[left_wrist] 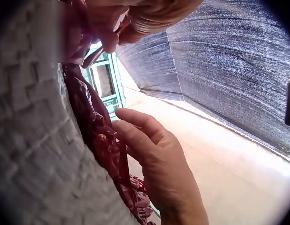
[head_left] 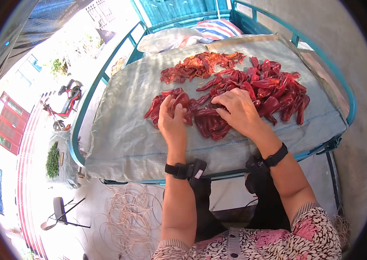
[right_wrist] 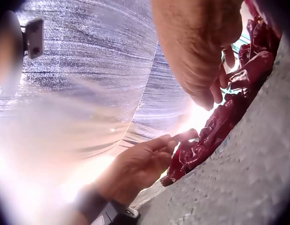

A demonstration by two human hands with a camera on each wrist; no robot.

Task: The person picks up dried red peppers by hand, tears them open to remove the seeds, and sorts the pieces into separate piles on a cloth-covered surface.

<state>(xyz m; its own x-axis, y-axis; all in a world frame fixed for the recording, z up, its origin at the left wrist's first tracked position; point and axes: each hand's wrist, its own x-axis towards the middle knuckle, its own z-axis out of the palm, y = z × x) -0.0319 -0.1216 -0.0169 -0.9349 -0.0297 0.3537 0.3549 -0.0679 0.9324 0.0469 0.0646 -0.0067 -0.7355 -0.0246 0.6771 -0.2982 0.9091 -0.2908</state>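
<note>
Dark red dried peppers (head_left: 211, 123) lie near the front of a woven sheet (head_left: 127, 143). At their left part, the left hand (head_left: 172, 121) touches peppers with its fingers loosely bent. The right hand (head_left: 239, 112) rests its fingertips at the edge of the larger heap (head_left: 274, 86). In the left wrist view, the right hand (left_wrist: 163, 164) has thumb and forefinger close together beside glossy peppers (left_wrist: 96, 122). The right wrist view shows the left hand (right_wrist: 142, 164) with relaxed fingers against peppers (right_wrist: 206, 140), and the right hand (right_wrist: 196, 47) above them, its fingertips partly hidden.
Brighter orange-red pepper pieces (head_left: 200, 65) lie farther back on the sheet. Behind them are a pale sack (head_left: 168, 39) and a striped bag (head_left: 220, 29). Teal rails (head_left: 86, 99) border the cart. A folding chair (head_left: 60, 210) and coiled strands (head_left: 131, 212) are on the ground.
</note>
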